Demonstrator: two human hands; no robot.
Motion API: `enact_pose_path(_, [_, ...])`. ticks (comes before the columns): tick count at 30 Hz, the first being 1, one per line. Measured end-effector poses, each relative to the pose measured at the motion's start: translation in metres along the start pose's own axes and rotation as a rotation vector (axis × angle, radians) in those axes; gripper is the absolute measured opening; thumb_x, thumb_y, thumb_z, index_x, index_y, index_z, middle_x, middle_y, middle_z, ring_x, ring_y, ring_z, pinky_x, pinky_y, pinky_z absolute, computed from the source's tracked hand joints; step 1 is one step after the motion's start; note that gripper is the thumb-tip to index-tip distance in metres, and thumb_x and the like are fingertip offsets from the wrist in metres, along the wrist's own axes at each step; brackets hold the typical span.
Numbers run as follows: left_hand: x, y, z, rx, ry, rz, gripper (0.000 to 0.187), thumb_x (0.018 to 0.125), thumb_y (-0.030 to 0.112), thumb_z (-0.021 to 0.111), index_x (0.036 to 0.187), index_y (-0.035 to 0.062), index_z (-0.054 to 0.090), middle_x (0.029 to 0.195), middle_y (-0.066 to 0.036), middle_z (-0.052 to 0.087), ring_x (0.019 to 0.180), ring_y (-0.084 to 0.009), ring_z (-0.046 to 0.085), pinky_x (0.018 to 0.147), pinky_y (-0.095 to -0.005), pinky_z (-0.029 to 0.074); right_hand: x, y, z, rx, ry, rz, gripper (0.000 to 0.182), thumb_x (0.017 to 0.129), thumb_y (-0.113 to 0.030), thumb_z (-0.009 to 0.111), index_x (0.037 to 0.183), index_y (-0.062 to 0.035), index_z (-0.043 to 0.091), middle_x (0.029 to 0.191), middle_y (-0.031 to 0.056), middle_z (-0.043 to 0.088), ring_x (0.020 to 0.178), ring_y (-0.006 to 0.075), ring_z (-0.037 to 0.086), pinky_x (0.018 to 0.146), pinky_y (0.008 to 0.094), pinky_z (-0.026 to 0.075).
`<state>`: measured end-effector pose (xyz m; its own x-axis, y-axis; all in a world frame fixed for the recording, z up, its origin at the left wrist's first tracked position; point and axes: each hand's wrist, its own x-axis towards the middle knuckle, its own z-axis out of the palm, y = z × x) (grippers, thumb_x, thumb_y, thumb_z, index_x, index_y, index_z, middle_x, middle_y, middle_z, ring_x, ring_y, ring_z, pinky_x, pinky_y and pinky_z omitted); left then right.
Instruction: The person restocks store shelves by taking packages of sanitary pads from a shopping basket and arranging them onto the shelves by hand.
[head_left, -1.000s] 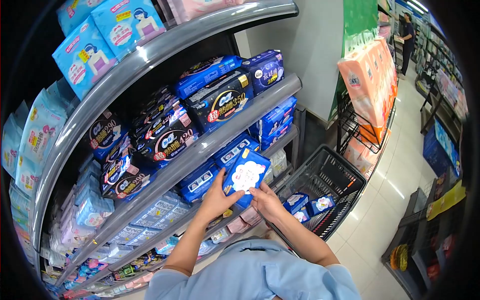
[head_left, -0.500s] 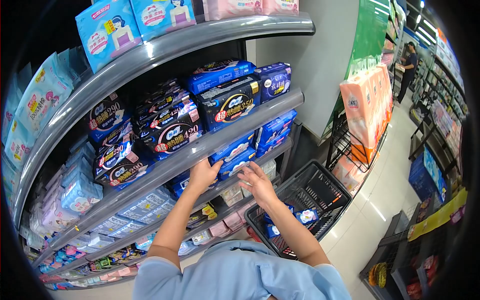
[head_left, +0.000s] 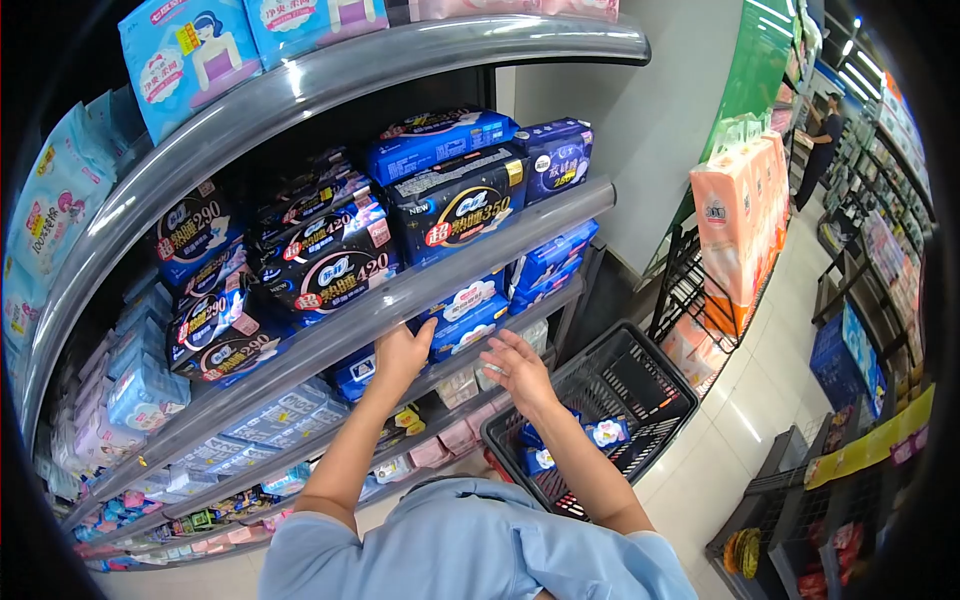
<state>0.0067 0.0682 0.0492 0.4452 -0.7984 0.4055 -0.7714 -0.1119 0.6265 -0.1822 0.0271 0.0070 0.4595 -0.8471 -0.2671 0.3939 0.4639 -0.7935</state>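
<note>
My left hand (head_left: 403,357) reaches under the shelf lip, next to blue packs (head_left: 466,315) on the lower shelf. Its thumb stands apart, while the fingertips are hidden among the packs, so whether they grip one does not show. Right of it, my right hand (head_left: 520,373) is in the air before the shelf, fingers spread and holding nothing. Above are black-and-gold packs (head_left: 465,205) and a dark blue pack (head_left: 556,160). A black basket (head_left: 655,362) sits beside my right forearm, with a few blue packs (head_left: 606,432) inside.
Curved shelf rails (head_left: 350,62) cross the left side. Pink-and-white tissue packs (head_left: 735,215) stand on a black wire rack (head_left: 690,280) at the right. A person in dark clothes (head_left: 822,150) is far down the aisle. Dark shelving units (head_left: 790,470) stand at the lower right.
The view has shifted slightly. My left hand has moved a little deeper or lower beside the blue packs, its thumb now spread. My right hand remains raised and open.
</note>
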Motion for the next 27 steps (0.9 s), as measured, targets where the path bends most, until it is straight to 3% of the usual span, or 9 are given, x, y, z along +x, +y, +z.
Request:
enact_pose_path(3, [-0.003,-0.007,0.004,-0.056,-0.057,-0.058,0.062,0.078,0.037,0.065,0.119,-0.0057,0.046,0.116,-0.031,0.05,0.108,-0.0453,0.047,0.094,-0.0445,0.036,0.001,-0.003,0.001,-0.028,0.015,-0.015,0.048,0.091,-0.017,0.052,0.132,-0.0026,0.032,0.131,0.0143,0.042,0.11,0.0236,0.052,0.09,0.0369,0.044])
enact_pose_path(6, [-0.006,-0.005,0.006,0.004,0.029,0.023,0.064,0.077,0.039,0.065,0.118,-0.0059,0.047,0.114,-0.031,0.052,0.106,-0.0455,0.048,0.093,-0.0439,0.037,0.005,-0.004,0.002,-0.039,0.024,-0.019,0.046,0.092,-0.018,0.05,0.132,-0.0028,0.033,0.131,0.0143,0.043,0.11,0.0233,0.051,0.089,0.0363,0.044])
enact_pose_path(12, [-0.001,-0.006,0.007,0.035,-0.013,-0.081,0.06,0.078,0.038,0.065,0.117,-0.0051,0.049,0.112,-0.03,0.053,0.105,-0.0446,0.049,0.093,-0.0443,0.037,0.008,-0.004,0.0,-0.056,0.013,-0.03,0.046,0.093,-0.018,0.048,0.133,-0.0023,0.032,0.13,0.0143,0.043,0.108,0.0222,0.052,0.088,0.0346,0.045])
enact_pose_path(15, [-0.001,-0.015,0.007,-0.041,0.064,0.068,0.056,0.078,0.034,0.066,0.115,-0.0045,0.049,0.11,-0.029,0.054,0.104,-0.0433,0.05,0.091,-0.0435,0.038,0.008,-0.004,-0.002,-0.041,0.007,-0.043,0.047,0.091,-0.017,0.049,0.133,-0.0017,0.032,0.13,0.014,0.043,0.107,0.0212,0.052,0.088,0.0342,0.045])
enact_pose_path(19, [0.0,-0.01,0.005,-0.302,-0.052,-0.092,0.05,0.077,0.021,0.069,0.114,-0.005,0.049,0.108,-0.026,0.055,0.098,-0.0364,0.056,0.086,-0.0392,0.043,0.006,-0.001,-0.002,-0.021,0.018,-0.061,0.05,0.088,-0.016,0.051,0.133,-0.0019,0.033,0.129,0.0137,0.043,0.105,0.0199,0.053,0.088,0.0342,0.044])
enact_pose_path(22, [0.0,-0.014,0.011,-0.247,0.03,-0.007,0.049,0.076,0.018,0.07,0.114,-0.0055,0.05,0.109,-0.025,0.055,0.097,-0.0332,0.056,0.085,-0.0388,0.044,0.005,0.004,-0.004,0.018,0.02,-0.084,0.051,0.086,-0.014,0.052,0.132,-0.0014,0.034,0.128,0.0147,0.043,0.104,0.0207,0.053,0.089,0.0348,0.045])
enact_pose_path(27, [-0.007,-0.001,0.006,-0.22,-0.022,-0.072,0.065,0.075,0.013,0.072,0.126,-0.0079,0.035,0.124,-0.023,0.038,0.102,-0.0286,0.053,0.083,-0.0347,0.048,-0.004,0.01,-0.016,0.059,0.043,-0.089,0.052,0.084,-0.012,0.053,0.132,-0.0019,0.035,0.127,0.0137,0.044,0.104,0.0205,0.053,0.089,0.0347,0.045])
